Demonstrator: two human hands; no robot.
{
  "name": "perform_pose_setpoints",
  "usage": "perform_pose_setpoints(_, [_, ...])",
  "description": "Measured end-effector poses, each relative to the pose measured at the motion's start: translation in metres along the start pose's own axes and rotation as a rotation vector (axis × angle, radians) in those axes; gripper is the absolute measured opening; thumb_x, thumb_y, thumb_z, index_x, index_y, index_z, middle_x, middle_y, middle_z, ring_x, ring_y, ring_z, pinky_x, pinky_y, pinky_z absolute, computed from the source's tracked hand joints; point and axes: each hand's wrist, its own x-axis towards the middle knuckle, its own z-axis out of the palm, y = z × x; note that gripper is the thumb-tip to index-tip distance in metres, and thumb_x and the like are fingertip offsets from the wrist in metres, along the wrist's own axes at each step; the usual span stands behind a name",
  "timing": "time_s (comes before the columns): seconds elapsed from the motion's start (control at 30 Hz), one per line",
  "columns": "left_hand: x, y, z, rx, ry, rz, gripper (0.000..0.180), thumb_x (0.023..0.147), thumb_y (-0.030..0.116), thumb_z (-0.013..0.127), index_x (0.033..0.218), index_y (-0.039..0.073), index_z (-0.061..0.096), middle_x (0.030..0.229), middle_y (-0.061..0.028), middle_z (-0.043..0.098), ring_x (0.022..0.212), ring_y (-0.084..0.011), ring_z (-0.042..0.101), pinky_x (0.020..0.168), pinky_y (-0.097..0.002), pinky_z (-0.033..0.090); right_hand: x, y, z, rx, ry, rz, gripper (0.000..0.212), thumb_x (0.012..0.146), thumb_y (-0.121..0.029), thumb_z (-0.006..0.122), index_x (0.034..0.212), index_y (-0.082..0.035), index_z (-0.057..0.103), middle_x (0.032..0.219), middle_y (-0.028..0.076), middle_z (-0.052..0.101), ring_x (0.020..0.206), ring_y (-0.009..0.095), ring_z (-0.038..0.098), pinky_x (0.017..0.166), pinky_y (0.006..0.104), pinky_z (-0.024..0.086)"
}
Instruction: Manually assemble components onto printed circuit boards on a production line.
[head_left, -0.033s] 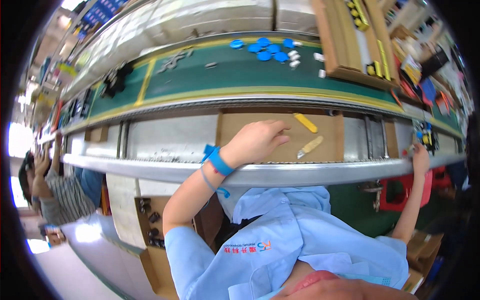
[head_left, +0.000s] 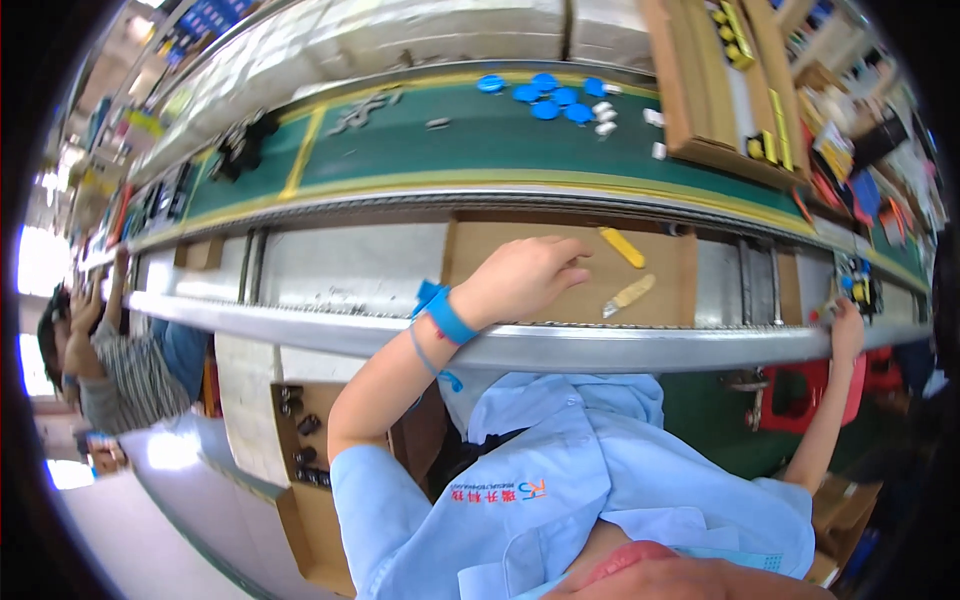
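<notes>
My left hand (head_left: 528,278), with a blue wrist strap (head_left: 447,314), hovers over a shallow cardboard tray (head_left: 480,242). Its fingers are loosely bent and apart, and nothing shows between them. Just right of those fingertips a yellow cutter knife (head_left: 622,248) lies in the tray. Nearer to me is a second, pale yellow knife (head_left: 630,297) with a metal tip. Far to the right, my right hand (head_left: 847,328) is at the metal rail, its fingers drawn together beside small black and yellow parts (head_left: 858,284). Whatever it grips is too small to make out.
Beyond the rail runs a green conveyor belt (head_left: 400,160) with blue round pieces (head_left: 545,108), small white pieces (head_left: 605,120), grey parts (head_left: 360,112) and black parts (head_left: 238,148). A cardboard box (head_left: 690,125) stands at the back right. Another person (head_left: 135,370) sits at the far left.
The whole view has shifted slightly, so the things appear a little further right. My hands keep nearly the same places; nothing has visibly been taken or let go.
</notes>
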Motion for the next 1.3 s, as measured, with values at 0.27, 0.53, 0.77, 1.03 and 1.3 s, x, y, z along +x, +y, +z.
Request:
perform_pose_setpoints(0.27, [0.01, -0.008, -0.027, -0.05, 0.13, 0.088, 0.025, 0.091, 0.017, 0.062, 0.111, 0.002, 0.066, 0.098, -0.0171, 0.069, 0.092, -0.0334, 0.066, 0.08, -0.0409, 0.053, 0.047, -0.029, -0.017, 0.357, 0.235, -0.166, 0.041, 0.091, 0.004, 0.045, 0.122, -0.011, 0.066, 0.113, 0.008, 0.071, 0.109, 0.021, 0.066, 0.092, 0.0314, 0.049])
perform_pose_setpoints(0.53, [0.04, -0.055, -0.073, 0.192, 0.603, 0.049, 0.021, 0.088, 0.012, 0.064, 0.107, 0.005, 0.067, 0.107, -0.0145, 0.065, 0.1, -0.0361, 0.062, 0.085, -0.0419, 0.051, -0.04, -0.372, -0.149, 0.709, 0.357, -1.084, 0.057, 0.067, 0.015, 0.045, 0.117, -0.003, 0.065, 0.111, 0.017, 0.066, 0.104, 0.034, 0.064, 0.091, 0.0421, 0.052])
perform_pose_setpoints(0.77, [0.094, -0.111, -0.095, 0.447, 0.701, -0.135, 0.036, 0.09, 0.026, 0.064, 0.117, 0.002, 0.06, 0.112, -0.0203, 0.064, 0.103, -0.0388, 0.061, 0.088, -0.0465, 0.049, 0.0, -0.524, -0.124, 0.489, 0.44, -0.927, 0.036, 0.085, -0.003, 0.052, 0.12, 0.004, 0.057, 0.108, 0.017, 0.067, 0.095, 0.032, 0.065, 0.083, 0.0422, 0.052])
perform_pose_setpoints(1.03, [0.13, -0.112, -0.078, 0.304, 0.514, 0.104, 0.034, 0.095, 0.03, 0.058, 0.118, 0.005, 0.061, 0.112, -0.0138, 0.066, 0.108, -0.0334, 0.061, 0.104, -0.0479, 0.04, 0.011, -0.557, -0.107, 0.341, 0.332, -0.901, 0.035, 0.082, 0.001, 0.051, 0.115, 0.001, 0.061, 0.105, 0.017, 0.069, 0.107, 0.03, 0.063, 0.105, 0.0501, 0.038])
perform_pose_setpoints(1.3, [0.081, -0.144, -0.144, 0.604, 0.907, -0.033, 0.026, 0.09, 0.019, 0.063, 0.112, 0.007, 0.061, 0.118, -0.0124, 0.062, 0.108, -0.0337, 0.057, 0.096, -0.0469, 0.042, 0.018, -0.565, -0.11, 0.845, -0.004, -0.885, 0.037, 0.096, -0.019, 0.055, 0.13, -0.004, 0.055, 0.132, 0.018, 0.058, 0.115, 0.037, 0.058, 0.094, 0.044, 0.048])
